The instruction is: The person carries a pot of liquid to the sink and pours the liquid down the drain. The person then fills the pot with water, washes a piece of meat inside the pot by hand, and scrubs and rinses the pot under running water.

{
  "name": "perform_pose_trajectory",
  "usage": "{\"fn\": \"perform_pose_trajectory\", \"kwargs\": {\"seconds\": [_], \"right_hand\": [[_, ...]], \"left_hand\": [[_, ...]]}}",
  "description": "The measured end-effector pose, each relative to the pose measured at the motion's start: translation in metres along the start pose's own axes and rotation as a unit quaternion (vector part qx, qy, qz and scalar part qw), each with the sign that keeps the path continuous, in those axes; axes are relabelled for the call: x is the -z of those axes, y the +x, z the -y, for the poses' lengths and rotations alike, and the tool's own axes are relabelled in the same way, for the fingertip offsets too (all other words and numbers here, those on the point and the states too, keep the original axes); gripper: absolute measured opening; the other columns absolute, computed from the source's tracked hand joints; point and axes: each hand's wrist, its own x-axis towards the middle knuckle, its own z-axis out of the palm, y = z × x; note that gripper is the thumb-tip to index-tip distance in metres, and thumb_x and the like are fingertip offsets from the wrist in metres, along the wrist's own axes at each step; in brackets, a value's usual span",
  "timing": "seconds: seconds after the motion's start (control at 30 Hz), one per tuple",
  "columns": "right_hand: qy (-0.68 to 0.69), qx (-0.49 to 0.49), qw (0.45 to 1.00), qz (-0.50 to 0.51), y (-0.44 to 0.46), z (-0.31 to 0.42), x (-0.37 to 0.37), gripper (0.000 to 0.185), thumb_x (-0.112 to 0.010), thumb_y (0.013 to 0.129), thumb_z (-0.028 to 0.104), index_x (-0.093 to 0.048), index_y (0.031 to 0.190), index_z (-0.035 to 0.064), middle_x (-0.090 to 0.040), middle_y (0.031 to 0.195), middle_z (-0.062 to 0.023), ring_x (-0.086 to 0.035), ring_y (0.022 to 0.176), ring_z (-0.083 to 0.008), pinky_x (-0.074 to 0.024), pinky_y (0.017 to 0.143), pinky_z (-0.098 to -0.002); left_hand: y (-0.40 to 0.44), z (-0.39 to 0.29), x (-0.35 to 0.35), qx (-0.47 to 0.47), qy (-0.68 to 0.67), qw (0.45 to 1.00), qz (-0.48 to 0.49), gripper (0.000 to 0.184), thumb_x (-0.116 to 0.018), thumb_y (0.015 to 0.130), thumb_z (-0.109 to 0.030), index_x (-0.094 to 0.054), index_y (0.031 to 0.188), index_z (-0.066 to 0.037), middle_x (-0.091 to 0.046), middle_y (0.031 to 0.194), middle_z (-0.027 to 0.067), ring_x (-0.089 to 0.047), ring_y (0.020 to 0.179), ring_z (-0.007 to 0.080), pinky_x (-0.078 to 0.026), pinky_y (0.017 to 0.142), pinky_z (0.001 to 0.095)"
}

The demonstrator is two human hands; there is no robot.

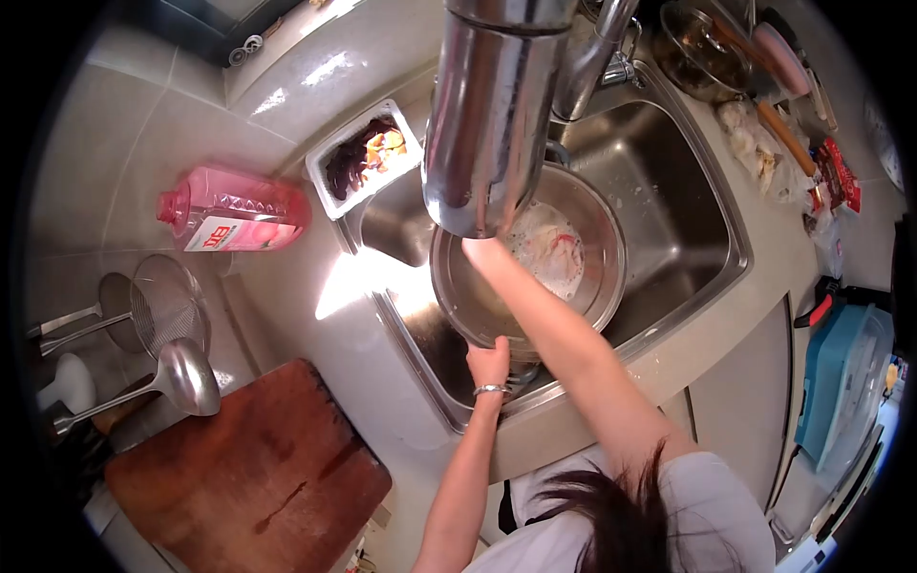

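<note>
In the sink (659, 162), below the chrome faucet (497, 105), sits the pot (611, 224), holding cloudy, foamy water and pale food (559, 253) with a pinkish edge. The work looks partway along: the food is in the water, but froth remains on it and nothing has been drained. Beyond the pot to the left, 1 white tray (318, 181) holds dark and orange pieces, apart from the pot's contents. Farther left of the pot stands 1 pink bottle (248, 210).

The left hand (489, 365) reaches up to the pot's near side, wrist nearly straight, fingers seemingly curled around the edge. The right forearm (573, 344) slants across above the pot; its hand is hidden behind the faucet, so I cannot tell whether those fingers grasp anything.
</note>
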Motion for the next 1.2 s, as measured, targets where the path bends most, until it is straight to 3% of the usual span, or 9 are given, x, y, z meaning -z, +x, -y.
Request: {"fn": "perform_pose_trajectory", "kwargs": {"seconds": [0.07, 0.17, 0.33, 0.53, 0.7, 0.8, 0.97, 1.13, 1.2], "right_hand": [[0.023, 0.041, 0.991, -0.128, 0.008, 0.016, -0.038, 0.039, -0.040, 0.093, 0.027, -0.043, 0.119, -0.0006, -0.047, 0.118, -0.0089, -0.044, 0.105, -0.0156, -0.0367, 0.089, -0.0297], [-0.549, 0.041, 0.803, -0.227, -0.078, 0.037, -0.128, 0.074, -0.022, 0.089, 0.055, -0.016, 0.136, -0.0021, -0.017, 0.141, -0.0228, -0.020, 0.130, -0.0342, -0.0137, 0.107, -0.0387], [0.017, 0.124, 0.972, -0.197, -0.033, 0.069, -0.084, 0.061, -0.034, 0.089, 0.050, -0.020, 0.137, 0.0145, -0.030, 0.137, -0.0083, -0.034, 0.123, -0.0230, -0.0287, 0.100, -0.0352], [-0.332, -0.030, 0.904, -0.269, -0.044, -0.007, -0.081, 0.073, -0.017, 0.090, 0.055, -0.010, 0.139, 0.0012, -0.006, 0.146, -0.0138, -0.005, 0.135, -0.0230, -0.0045, 0.108, -0.0324], [0.163, 0.131, 0.939, -0.275, -0.009, 0.086, -0.052, 0.066, -0.024, 0.089, 0.055, -0.027, 0.133, 0.0046, -0.028, 0.138, -0.0104, -0.025, 0.126, -0.0232, -0.0177, 0.104, -0.0320], [0.013, 0.113, 0.919, -0.378, -0.023, 0.061, -0.065, 0.067, -0.027, 0.090, 0.053, -0.035, 0.130, 0.0000, -0.038, 0.133, -0.0116, -0.035, 0.121, -0.0251, -0.0221, 0.102, -0.0293], [-0.370, -0.210, 0.903, 0.061, -0.149, 0.035, -0.046, 0.062, -0.028, 0.092, 0.049, -0.037, 0.130, 0.0001, -0.038, 0.134, -0.0112, -0.033, 0.124, -0.0189, -0.0218, 0.103, -0.0292], [-0.800, -0.396, 0.321, 0.317, -0.184, 0.194, -0.053, 0.061, -0.021, 0.090, 0.051, -0.053, 0.117, 0.0066, -0.051, 0.121, -0.0157, -0.046, 0.114, -0.0333, -0.0329, 0.097, -0.0385], [-0.848, -0.346, 0.214, 0.338, -0.179, 0.200, -0.036, 0.059, -0.020, 0.090, 0.048, -0.053, 0.117, 0.0060, -0.052, 0.120, -0.0164, -0.045, 0.114, -0.0335, -0.0318, 0.098, -0.0390]], "left_hand": [[-0.002, -0.002, -0.007, -0.043, 0.009, 0.999, -0.016, 0.042, -0.059, 0.070, -0.014, -0.050, 0.106, 0.005, -0.064, 0.089, 0.0169, -0.062, 0.080, 0.0248, -0.048, 0.071, 0.0341], [-0.010, -0.035, 0.001, 0.052, -0.016, 0.998, 0.034, 0.043, -0.059, 0.070, -0.015, -0.050, 0.107, 0.005, -0.063, 0.094, 0.0186, -0.061, 0.087, 0.0263, -0.046, 0.077, 0.0332], [-0.002, -0.007, 0.000, -0.015, -0.008, 1.000, -0.003, 0.043, -0.060, 0.070, -0.015, -0.050, 0.107, 0.005, -0.062, 0.095, 0.0188, -0.061, 0.087, 0.0272, -0.046, 0.076, 0.0337], [-0.002, 0.001, -0.009, -0.050, 0.016, 0.998, -0.021, 0.040, -0.056, 0.069, -0.014, -0.051, 0.104, 0.005, -0.062, 0.092, 0.0211, -0.061, 0.086, 0.0313, -0.047, 0.076, 0.0364], [0.005, -0.004, 0.002, -0.021, 0.016, 1.000, 0.005, 0.039, -0.057, 0.070, -0.012, -0.050, 0.104, 0.005, -0.063, 0.090, 0.0157, -0.062, 0.079, 0.0236, -0.047, 0.072, 0.0329], [0.000, -0.015, 0.000, 0.003, 0.003, 1.000, 0.011, 0.042, -0.057, 0.069, -0.010, -0.049, 0.107, 0.005, -0.063, 0.091, 0.0161, -0.061, 0.082, 0.0242, -0.047, 0.075, 0.0324], [0.009, -0.008, 0.007, -0.008, -0.012, 1.000, 0.005, 0.043, -0.058, 0.069, -0.006, -0.049, 0.110, 0.004, -0.061, 0.098, 0.0169, -0.060, 0.088, 0.0246, -0.045, 0.080, 0.0325], [0.008, -0.009, 0.011, -0.058, -0.085, 0.993, -0.050, 0.045, -0.055, 0.068, -0.002, -0.049, 0.112, 0.003, -0.060, 0.101, 0.0141, -0.058, 0.090, 0.0215, -0.043, 0.082, 0.0307], [0.008, -0.009, 0.010, -0.076, -0.114, 0.989, -0.058, 0.046, -0.054, 0.068, -0.001, -0.049, 0.113, 0.003, -0.060, 0.101, 0.0131, -0.058, 0.090, 0.0203, -0.043, 0.082, 0.0302]]}}
